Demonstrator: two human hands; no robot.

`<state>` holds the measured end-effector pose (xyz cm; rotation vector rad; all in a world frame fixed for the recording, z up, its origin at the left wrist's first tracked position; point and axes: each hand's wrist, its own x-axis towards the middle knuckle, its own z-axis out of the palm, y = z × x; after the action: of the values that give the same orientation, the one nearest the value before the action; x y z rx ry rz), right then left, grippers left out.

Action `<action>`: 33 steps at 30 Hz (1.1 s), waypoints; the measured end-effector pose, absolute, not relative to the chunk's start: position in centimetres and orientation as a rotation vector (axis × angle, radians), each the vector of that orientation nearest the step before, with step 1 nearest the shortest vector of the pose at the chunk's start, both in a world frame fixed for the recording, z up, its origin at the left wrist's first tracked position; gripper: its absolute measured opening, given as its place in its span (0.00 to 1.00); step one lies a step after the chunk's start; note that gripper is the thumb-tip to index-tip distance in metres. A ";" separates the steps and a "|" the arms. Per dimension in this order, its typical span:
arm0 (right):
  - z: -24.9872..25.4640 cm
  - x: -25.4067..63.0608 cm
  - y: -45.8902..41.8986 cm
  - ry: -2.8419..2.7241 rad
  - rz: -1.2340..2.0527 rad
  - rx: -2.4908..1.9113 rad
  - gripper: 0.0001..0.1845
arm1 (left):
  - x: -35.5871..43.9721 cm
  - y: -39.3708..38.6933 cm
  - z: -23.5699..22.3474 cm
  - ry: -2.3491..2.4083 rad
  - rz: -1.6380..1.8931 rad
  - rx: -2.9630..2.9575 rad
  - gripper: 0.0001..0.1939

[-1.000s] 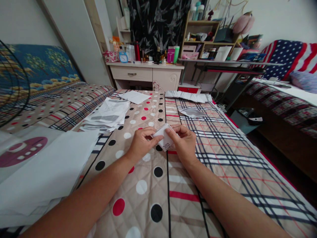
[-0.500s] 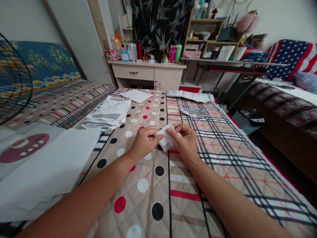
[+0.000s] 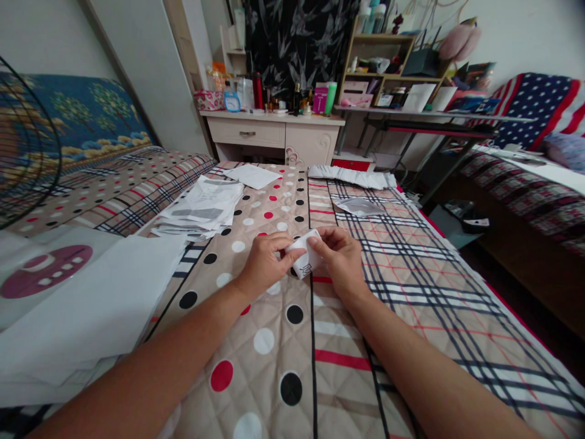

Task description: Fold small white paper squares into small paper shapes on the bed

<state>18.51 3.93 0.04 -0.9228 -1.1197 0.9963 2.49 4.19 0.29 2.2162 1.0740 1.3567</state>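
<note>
A small folded piece of white paper (image 3: 305,256) with dark printed marks is held tilted above the bed, between both hands. My left hand (image 3: 269,257) pinches its left edge between thumb and fingers. On the opposite side my right hand (image 3: 340,256) grips it, the thumb lying flat on the near face and the fingers behind, partly hidden. Beneath the hands spreads a quilted bedcover (image 3: 265,378) with dots and plaid.
Left of my arms lie large white sheets (image 3: 105,299) beside a bag with a purple print (image 3: 46,271). Farther off are a stack of printed papers (image 3: 201,207), a single sheet (image 3: 253,176), a silvery flat packet (image 3: 361,206) and a long crumpled white strip (image 3: 351,177).
The folded paper stays in both hands, its angle shifting slightly as the fingers work at it. The whole view has moved a little, while the surrounding papers keep their places.
</note>
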 end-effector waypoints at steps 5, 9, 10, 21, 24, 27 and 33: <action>-0.2 19.1 4.4 -1.057 1.061 -0.937 0.11 | 2.2 4.7 0.4 0.957 1.292 2.085 0.12; -0.2 19.3 4.6 -0.990 1.114 -0.924 0.12 | 2.2 4.8 0.2 0.964 1.306 1.952 0.07; -0.1 19.3 4.6 -0.991 1.113 -0.927 0.13 | 2.2 4.8 0.1 0.991 1.315 1.916 0.06; 0.2 19.0 4.0 -1.040 1.060 -0.938 0.07 | 2.3 4.4 0.7 1.076 1.279 1.691 0.13; 0.3 19.0 3.9 -1.035 1.065 -0.949 0.07 | 2.2 4.5 0.5 1.080 1.278 1.715 0.09; 0.4 18.9 3.8 -1.048 1.063 -0.996 0.08 | 2.3 4.4 0.4 1.101 1.271 1.792 0.10; 0.7 18.6 3.4 -1.125 1.093 -1.042 0.10 | 2.9 4.0 0.7 1.199 1.155 1.940 0.12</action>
<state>18.62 3.41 0.66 -1.0422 -1.1254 1.0928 2.89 3.96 0.68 1.9405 1.1989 1.1551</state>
